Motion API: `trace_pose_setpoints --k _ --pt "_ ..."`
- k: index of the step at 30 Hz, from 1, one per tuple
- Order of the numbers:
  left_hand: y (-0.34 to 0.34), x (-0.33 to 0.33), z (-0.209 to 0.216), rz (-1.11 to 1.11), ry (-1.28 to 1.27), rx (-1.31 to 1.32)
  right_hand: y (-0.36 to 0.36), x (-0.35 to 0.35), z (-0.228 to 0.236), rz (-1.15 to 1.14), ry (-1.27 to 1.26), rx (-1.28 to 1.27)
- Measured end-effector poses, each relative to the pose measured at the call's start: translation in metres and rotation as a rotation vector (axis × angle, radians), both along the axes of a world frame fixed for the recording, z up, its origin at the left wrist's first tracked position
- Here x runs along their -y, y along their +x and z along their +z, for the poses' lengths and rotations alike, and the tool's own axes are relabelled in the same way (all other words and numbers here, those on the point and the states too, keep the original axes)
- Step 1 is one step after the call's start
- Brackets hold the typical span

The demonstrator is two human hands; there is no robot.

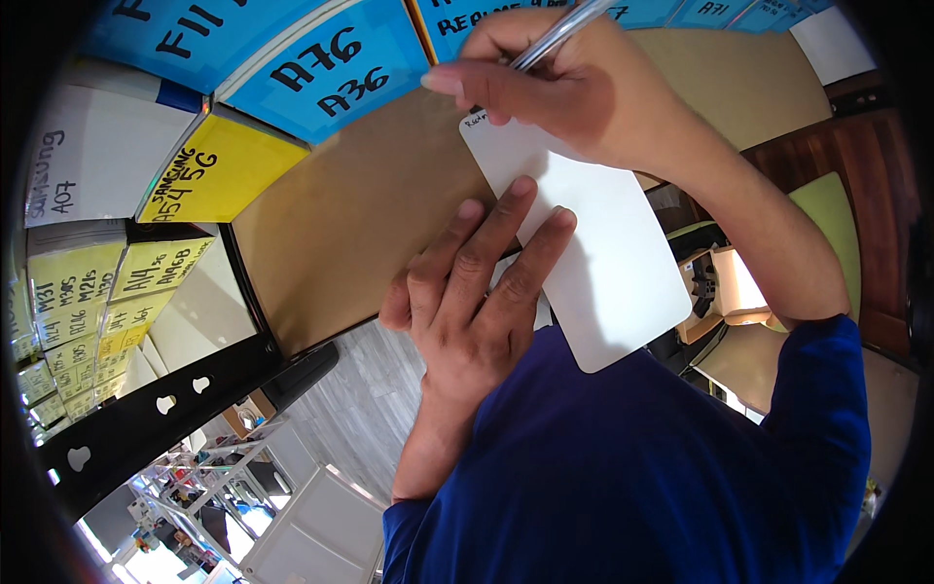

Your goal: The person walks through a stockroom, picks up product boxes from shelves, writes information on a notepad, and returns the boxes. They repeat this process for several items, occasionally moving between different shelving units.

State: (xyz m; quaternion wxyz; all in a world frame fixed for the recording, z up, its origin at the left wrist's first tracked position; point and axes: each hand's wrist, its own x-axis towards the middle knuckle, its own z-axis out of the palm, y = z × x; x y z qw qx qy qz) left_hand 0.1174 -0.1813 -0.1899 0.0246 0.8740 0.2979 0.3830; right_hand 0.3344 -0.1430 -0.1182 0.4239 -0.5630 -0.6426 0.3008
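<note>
A white card [613, 273] with rounded corners lies slanted over the near edge of the brown shelf board [341, 214]. Small dark handwriting shows at its far left corner. My right hand [559, 88] is closed round a silver pen [564, 34], just above that corner; the pen's tip is hidden behind the fingers. My left hand [477, 292] rests with fingers stretched and spread, the fingertips on the card's left edge.
Blue boxes [321, 78] with handwritten labels line the back. A yellow box [219, 170] and a white box [107, 156] stand left, above stacked yellow boxes [73, 302]. A black perforated metal beam [161, 419] runs at lower left. An opened cardboard box [720, 282] sits at right.
</note>
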Motion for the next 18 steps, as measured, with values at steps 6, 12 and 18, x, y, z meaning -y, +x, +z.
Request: trace_pose_setpoints --k 6,12,18 --pt "0.001 0.001 -0.001 -0.008 -0.017 0.02 0.007 -0.004 -0.009 0.036 0.165 -0.211" --pt "-0.001 0.0 0.003 -0.011 -0.005 -0.029 0.0 0.0 -0.005 -0.024 0.127 -0.151" --pt "-0.002 -0.001 0.002 -0.014 -0.011 -0.032 -0.007 0.006 0.007 -0.058 -0.003 0.036"
